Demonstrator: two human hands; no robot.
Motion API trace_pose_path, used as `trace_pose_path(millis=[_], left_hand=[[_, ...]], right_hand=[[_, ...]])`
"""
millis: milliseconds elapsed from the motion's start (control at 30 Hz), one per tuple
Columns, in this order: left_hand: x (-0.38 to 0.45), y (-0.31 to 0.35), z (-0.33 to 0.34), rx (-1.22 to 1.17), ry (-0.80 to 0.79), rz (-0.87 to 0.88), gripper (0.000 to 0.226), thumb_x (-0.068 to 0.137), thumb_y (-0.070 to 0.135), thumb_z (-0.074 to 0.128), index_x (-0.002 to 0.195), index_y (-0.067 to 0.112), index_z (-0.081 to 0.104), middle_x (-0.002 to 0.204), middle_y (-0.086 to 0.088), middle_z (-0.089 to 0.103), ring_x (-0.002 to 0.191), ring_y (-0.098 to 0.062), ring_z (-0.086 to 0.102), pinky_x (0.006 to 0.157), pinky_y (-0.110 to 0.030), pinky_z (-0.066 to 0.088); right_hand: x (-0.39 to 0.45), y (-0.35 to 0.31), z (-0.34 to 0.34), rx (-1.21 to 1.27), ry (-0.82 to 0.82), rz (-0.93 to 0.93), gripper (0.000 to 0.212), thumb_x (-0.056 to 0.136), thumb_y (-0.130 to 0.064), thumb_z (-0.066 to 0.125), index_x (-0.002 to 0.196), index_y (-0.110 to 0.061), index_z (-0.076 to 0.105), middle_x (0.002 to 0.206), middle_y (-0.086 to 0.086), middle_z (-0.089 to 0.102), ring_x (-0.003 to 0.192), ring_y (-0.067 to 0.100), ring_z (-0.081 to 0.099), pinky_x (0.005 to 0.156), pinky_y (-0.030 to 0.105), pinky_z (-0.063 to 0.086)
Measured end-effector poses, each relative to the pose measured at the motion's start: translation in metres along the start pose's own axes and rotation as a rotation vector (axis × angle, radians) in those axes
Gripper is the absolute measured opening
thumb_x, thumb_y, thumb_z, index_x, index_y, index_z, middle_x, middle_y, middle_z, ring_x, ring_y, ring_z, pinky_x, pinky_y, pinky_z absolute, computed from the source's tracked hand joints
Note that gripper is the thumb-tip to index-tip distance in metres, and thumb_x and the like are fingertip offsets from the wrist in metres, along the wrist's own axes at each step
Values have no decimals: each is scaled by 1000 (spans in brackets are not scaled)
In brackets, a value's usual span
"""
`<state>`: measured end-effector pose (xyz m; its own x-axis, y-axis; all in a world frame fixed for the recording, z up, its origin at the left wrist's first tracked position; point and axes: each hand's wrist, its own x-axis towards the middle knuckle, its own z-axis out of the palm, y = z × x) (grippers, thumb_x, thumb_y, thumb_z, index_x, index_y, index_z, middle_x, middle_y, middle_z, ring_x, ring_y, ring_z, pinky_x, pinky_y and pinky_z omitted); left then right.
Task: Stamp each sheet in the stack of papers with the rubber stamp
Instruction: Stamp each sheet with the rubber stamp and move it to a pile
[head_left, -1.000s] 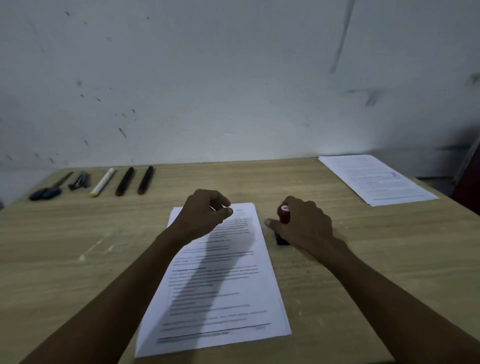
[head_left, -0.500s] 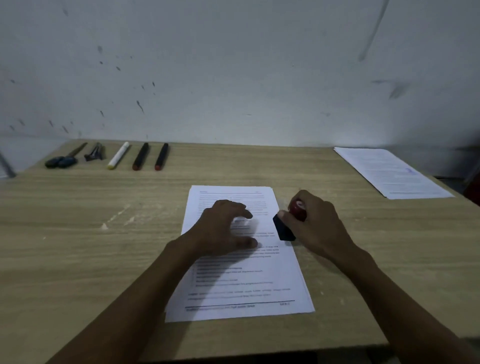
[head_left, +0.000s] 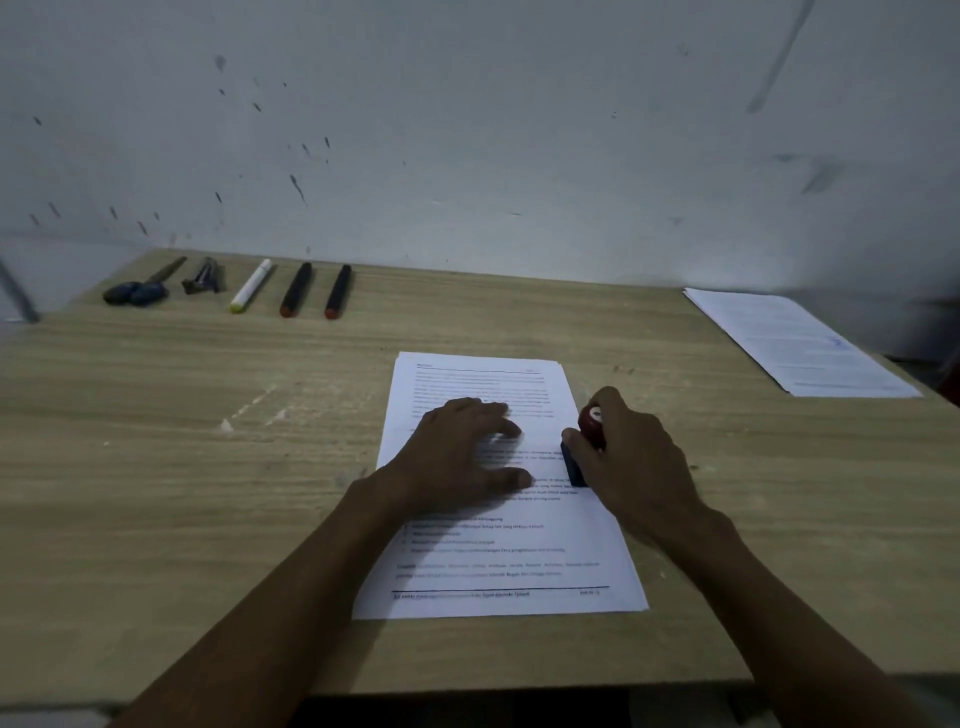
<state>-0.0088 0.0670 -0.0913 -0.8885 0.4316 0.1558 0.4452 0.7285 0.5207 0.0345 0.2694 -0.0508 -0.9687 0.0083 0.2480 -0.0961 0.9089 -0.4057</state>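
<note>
A scuffed, pale wall with dark flecks backs a light wood-grain table (head_left: 156, 467) in dim light. Along the table's far left edge lie a blue-handled tool (head_left: 137, 291), a small dark clip (head_left: 202, 278), a white marker (head_left: 252, 286) and two black markers (head_left: 317, 290). A separate sheet (head_left: 800, 343) sits at the far right corner. Centred near the front edge lies the stack of papers (head_left: 493, 561). The left hand (head_left: 457, 457) rests flat on it, fingers spread. The right hand (head_left: 634, 457) grips the rubber stamp (head_left: 584, 447), its dark base on the stack's right edge.
</note>
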Motion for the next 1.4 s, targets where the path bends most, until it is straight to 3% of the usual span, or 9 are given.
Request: trace_pose_path(millis=[433, 700, 867, 1167, 1300, 1400], left_hand=[[-1, -2, 0, -21, 11, 6, 81, 58, 81, 48, 124, 36, 58, 147, 13, 44, 139, -10, 30, 116, -39, 23], [0, 1, -2, 0, -4, -3, 64, 71, 65, 69, 125, 34, 58, 147, 12, 43, 139, -11, 31, 116, -37, 23], [4, 2, -5, 7, -59, -28, 62, 72, 63, 70, 125, 35, 57, 147, 12, 43, 136, -10, 33, 114, -38, 26], [7, 16, -11, 50, -116, -70, 66, 71, 61, 73, 126, 28, 58, 146, 8, 44, 136, -14, 36, 113, -40, 30], [7, 21, -16, 33, -82, -51, 65, 72, 57, 74, 127, 27, 58, 146, 7, 44, 137, -12, 35, 113, -34, 28], [10, 27, -16, 7, -14, -31, 58, 75, 51, 74, 125, 24, 59, 141, 7, 51, 132, -12, 41, 108, -30, 32]], right_hand=[[3, 2, 7, -91, -34, -15, 22, 97, -38, 50, 103, -22, 38, 89, 0, 60, 76, 20, 57, 64, 34, 44], [4, 4, 10, -126, -50, 3, 21, 96, -39, 47, 100, -23, 34, 89, 2, 59, 73, 21, 54, 66, 34, 39], [4, 6, 11, -120, -43, 3, 22, 95, -41, 47, 103, -23, 38, 90, 0, 60, 74, 19, 59, 69, 37, 49], [4, 5, 0, -36, -67, 50, 29, 93, -45, 53, 105, -21, 44, 95, 0, 61, 86, 23, 60, 73, 37, 48], [15, 19, -15, 204, 58, 167, 27, 85, -46, 63, 89, -22, 51, 91, 1, 62, 86, 24, 60, 76, 39, 50], [26, 37, -26, 221, 149, 224, 27, 83, -47, 64, 89, -23, 53, 94, 3, 63, 89, 26, 60, 79, 40, 50]])
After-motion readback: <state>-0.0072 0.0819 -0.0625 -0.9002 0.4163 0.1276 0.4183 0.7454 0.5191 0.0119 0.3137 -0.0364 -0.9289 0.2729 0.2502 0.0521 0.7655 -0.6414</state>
